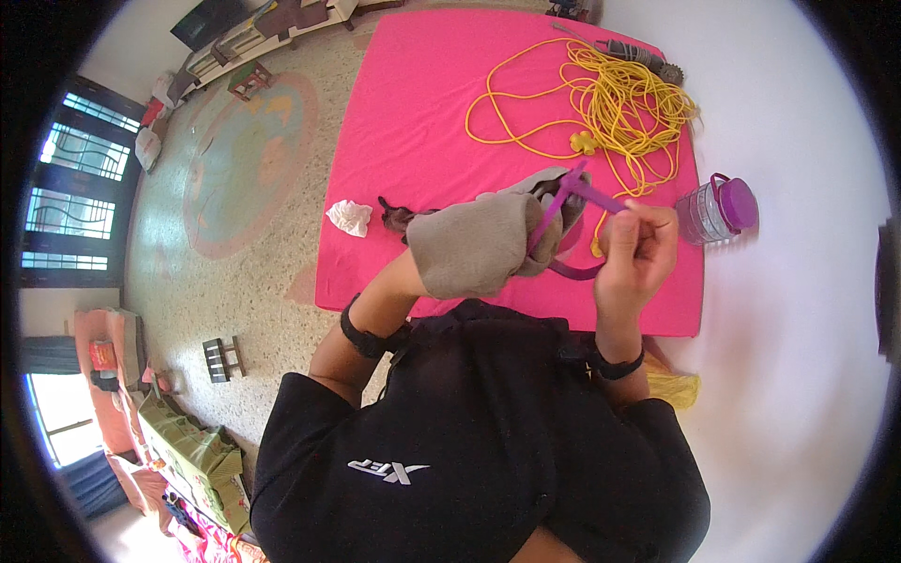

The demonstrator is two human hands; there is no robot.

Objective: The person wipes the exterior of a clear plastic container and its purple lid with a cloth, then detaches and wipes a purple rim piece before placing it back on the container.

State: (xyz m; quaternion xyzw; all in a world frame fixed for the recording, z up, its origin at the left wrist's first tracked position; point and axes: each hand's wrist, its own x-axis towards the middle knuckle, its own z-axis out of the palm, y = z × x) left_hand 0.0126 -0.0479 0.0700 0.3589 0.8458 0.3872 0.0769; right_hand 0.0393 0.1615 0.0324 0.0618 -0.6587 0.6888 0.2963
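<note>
A thick grey cloth glove or mitt covers my left hand, which is raised over the pink-covered surface. A purple strap crosses the glove's finger end and loops down below it; a darker purple part of the loop curves underneath. My bare right hand pinches the strap between thumb and fingers, just right of the glove. Something dark shows at the glove's far end, partly hidden. The glove hides whether my left fingers grip anything. Left of the glove lies a dark brown object, partly covered by it.
A tangled yellow cable lies at the far right of the pink sheet, beside a dark grey cylindrical tool. A clear jar with a purple lid stands by the white wall. Crumpled white tissue lies near the left edge.
</note>
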